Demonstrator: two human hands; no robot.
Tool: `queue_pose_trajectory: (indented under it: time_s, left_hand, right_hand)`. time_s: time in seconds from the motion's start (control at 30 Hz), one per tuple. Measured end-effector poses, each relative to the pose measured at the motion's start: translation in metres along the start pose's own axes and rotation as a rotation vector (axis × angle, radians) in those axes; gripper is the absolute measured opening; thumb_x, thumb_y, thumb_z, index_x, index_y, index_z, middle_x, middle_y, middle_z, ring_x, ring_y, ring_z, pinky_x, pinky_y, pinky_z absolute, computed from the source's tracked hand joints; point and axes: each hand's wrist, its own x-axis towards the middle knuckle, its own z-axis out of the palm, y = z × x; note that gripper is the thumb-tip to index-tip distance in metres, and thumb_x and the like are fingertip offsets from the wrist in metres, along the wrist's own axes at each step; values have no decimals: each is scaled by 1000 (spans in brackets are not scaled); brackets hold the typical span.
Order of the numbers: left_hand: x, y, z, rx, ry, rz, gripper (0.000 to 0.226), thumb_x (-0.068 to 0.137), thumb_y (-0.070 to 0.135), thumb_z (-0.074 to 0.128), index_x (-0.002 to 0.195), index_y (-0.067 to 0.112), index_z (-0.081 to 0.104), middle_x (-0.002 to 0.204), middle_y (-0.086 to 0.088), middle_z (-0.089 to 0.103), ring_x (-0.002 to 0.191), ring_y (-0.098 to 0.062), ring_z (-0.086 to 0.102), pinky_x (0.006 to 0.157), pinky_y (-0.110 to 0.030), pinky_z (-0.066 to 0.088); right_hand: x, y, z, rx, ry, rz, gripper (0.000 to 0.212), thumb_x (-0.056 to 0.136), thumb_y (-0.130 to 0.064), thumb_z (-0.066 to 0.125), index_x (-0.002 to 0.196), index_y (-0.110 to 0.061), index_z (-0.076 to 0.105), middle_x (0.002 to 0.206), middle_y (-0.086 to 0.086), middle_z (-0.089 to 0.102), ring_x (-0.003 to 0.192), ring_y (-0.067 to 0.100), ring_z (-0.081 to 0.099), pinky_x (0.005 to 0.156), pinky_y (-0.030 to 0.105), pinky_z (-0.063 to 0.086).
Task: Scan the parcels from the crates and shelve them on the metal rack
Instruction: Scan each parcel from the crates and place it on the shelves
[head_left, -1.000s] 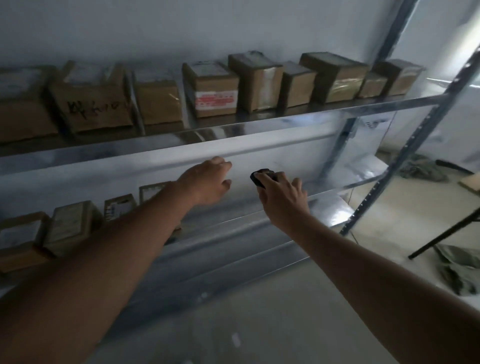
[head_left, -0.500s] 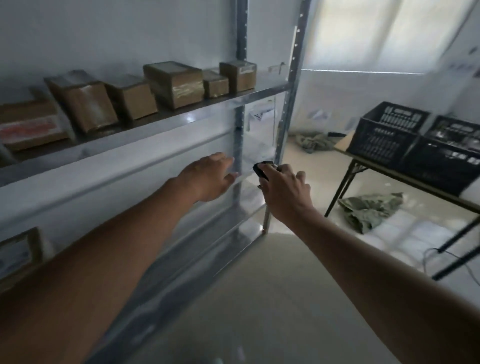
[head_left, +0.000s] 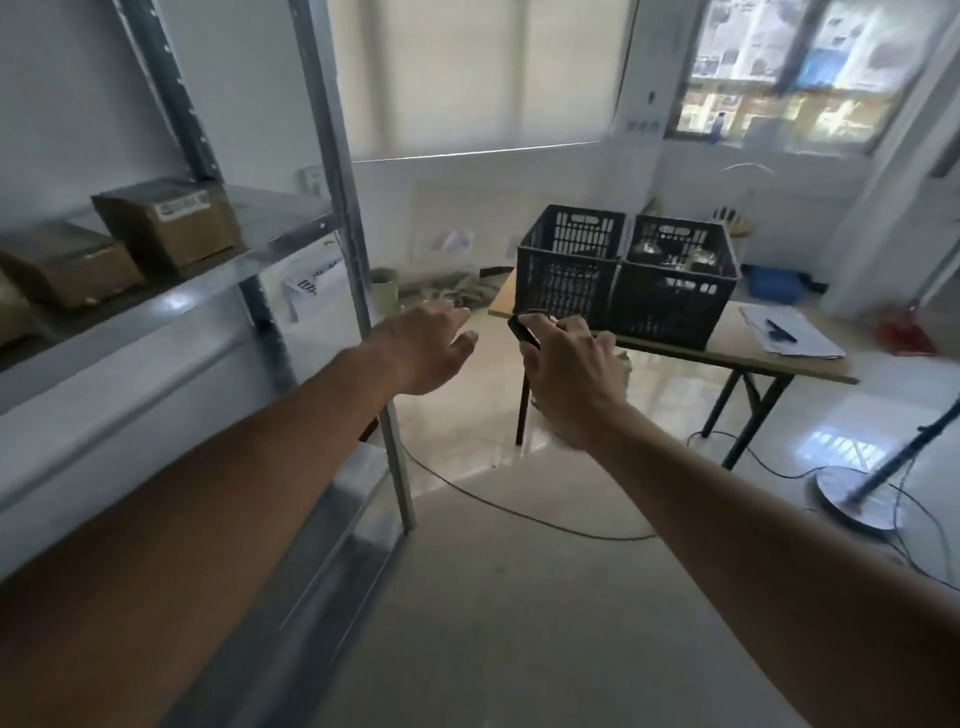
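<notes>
View turned from metal rack (head_left: 332, 218) to crates (head_left: 623, 275) on desk (head_left: 810, 364). My left hand (head_left: 426, 348) empty, fingers relaxed; right hand (head_left: 566, 364) grips scanner (head_left: 523, 330). Next parcel fetch likely.

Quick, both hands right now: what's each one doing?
Left hand: open, fingers relaxed, holding nothing.
Right hand: closed around a small black scanner.
</notes>
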Motion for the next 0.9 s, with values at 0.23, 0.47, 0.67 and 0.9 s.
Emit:
queue_pose_trajectory:
  time_s: [0.23, 0.47, 0.67, 0.9]
  left_hand:
    - [145, 45, 16, -5, -32, 156, 48, 111, 46, 35, 143, 18, 56, 151, -8, 55, 138, -28, 53, 110, -50, 47]
    - [281, 123, 46, -57, -25, 253, 56, 110, 46, 39, 155, 15, 48, 157, -8, 50, 144, -30, 49, 118, -50, 41]
    - [393, 195, 81, -88, -55, 256, 60, 110, 49, 40, 162, 18, 40, 166, -5, 41, 151, -27, 41, 123, -47, 36]
    - [508, 247, 114, -127, -91, 239, 59, 110, 49, 41, 160, 19, 43, 163, -4, 45, 149, -26, 43, 120, -46, 36]
  right_hand:
    - [83, 79, -17, 24, 40, 193, 42, 111, -41, 48, 153, -37, 45, 136, 15, 50, 121, 44, 50, 95, 62, 52]
    - [164, 192, -26, -16, 18, 284, 43, 113, -39, 44, 155, -37, 42, 136, 16, 46, 120, 42, 51, 100, 59, 50]
    - [245, 301, -30, -36, -8, 291, 40, 113, -38, 43, 152, -34, 44, 136, 16, 47, 119, 41, 53, 104, 58, 46]
    - [333, 401, -33, -52, -3, 275, 44, 113, -39, 44, 156, -33, 43, 140, 18, 49, 124, 42, 52, 100, 54, 50]
